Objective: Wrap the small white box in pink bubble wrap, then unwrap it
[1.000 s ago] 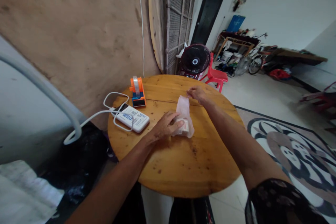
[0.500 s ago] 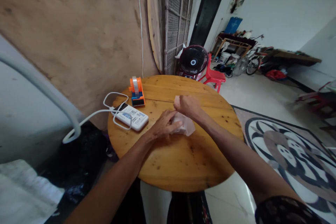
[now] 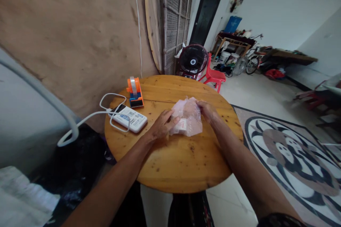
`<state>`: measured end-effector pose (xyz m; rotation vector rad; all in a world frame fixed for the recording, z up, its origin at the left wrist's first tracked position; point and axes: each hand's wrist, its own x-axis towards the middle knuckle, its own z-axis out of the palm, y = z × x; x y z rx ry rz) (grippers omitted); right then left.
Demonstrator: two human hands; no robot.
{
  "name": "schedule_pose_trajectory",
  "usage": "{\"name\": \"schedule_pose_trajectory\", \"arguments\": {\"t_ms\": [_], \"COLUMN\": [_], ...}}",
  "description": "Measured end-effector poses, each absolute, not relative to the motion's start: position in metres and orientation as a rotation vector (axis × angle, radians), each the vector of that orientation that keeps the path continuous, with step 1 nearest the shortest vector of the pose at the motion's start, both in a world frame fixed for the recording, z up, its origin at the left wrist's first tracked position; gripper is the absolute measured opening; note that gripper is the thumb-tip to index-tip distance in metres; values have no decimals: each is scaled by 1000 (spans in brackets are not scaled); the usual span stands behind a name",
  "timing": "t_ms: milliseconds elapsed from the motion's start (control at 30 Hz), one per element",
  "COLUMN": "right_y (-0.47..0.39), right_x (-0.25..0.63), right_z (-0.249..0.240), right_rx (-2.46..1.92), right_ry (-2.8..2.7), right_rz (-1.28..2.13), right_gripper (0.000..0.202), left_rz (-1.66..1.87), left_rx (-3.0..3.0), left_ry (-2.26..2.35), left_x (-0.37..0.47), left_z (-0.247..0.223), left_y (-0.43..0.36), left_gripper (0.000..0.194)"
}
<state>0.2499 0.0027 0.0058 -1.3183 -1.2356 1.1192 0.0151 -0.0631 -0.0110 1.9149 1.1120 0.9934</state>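
Observation:
A sheet of pinkish, clear bubble wrap (image 3: 194, 122) lies spread on the round wooden table (image 3: 183, 163). On its lower left part sits a small white box (image 3: 181, 125) with faint red print. My left hand (image 3: 163, 125) grips the left side of the wrap, its thumb against the box and its fingers partly hidden behind the plastic. At the opposite edge, my right hand (image 3: 207, 111) pinches the wrap between thumb and fingers.
An orange tape dispenser (image 3: 135, 92) stands at the table's far left. Nearer is a white power bank (image 3: 130, 118) with a looped white cable (image 3: 90, 115). Beyond the table are a fan (image 3: 193, 59) and a red plastic chair (image 3: 214, 75).
My right hand has moved right and slightly down, and the bubble wrap is now opened out between both hands, with the white box showing more clearly. The view has shifted slightly.

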Motion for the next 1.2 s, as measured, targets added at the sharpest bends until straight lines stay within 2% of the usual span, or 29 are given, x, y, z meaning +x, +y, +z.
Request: {"name": "schedule_pose_trajectory", "arguments": {"t_ms": [100,300,500,700,900,1033,1200], "right_y": [3,0,-6,-6,-2,2,3], "right_x": [252,254,252,253,255,260,267], "right_z": [-6,-10,-11,-13,-16,-22,-26], "right_rx": [-1248,-1128,-1036,-952,-1051,-1275,-1455], "right_ry": [-1109,-924,-888,-870,-960,-1137,-1292], "right_rz": [1176,1306,1456,1445,1266,957,658], "right_gripper": [26,16,20,19,29,41,39], "left_rz": [1008,1068,1123,1103,1200,1291,1301], "left_rx": [1883,1836,1750,1876,1646,1512,1507], "left_ry": [1120,1117,1165,1290,1399,1464,1543], "left_x": [15,16,17,16,8,3,4], "left_z": [-13,-15,-12,-12,-12,-14,-18], "left_y": [-61,-57,-59,-58,-52,-50,-48], "left_gripper": [54,41,39,19,15,20,25]}}
